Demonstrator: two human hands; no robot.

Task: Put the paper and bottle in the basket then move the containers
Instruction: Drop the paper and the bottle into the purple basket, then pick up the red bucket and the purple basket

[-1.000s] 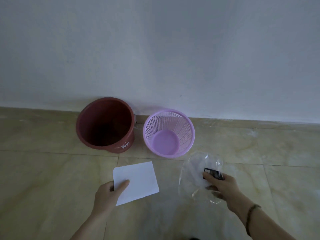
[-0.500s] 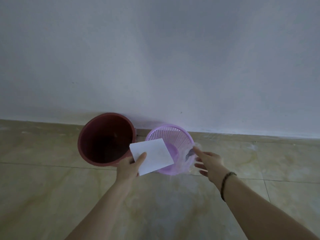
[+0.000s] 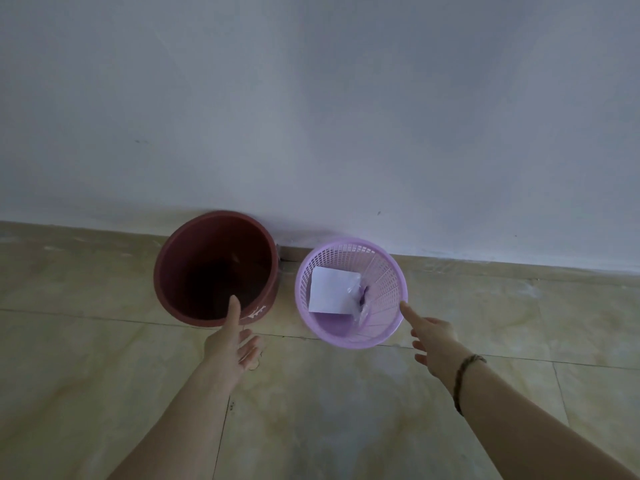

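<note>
White paper lies tilted inside the lilac basket, clear crumpled bottle beside it, w/ neither in any grip. Right hand open, forefinger at basket rim. Left hand open, thumb over the brown bucket rim.

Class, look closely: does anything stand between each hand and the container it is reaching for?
Nothing visible does. The left hand has its thumb at the brown bucket rim; the right hand points a finger at the purple basket rim. Only bare floor lies around them.
</note>
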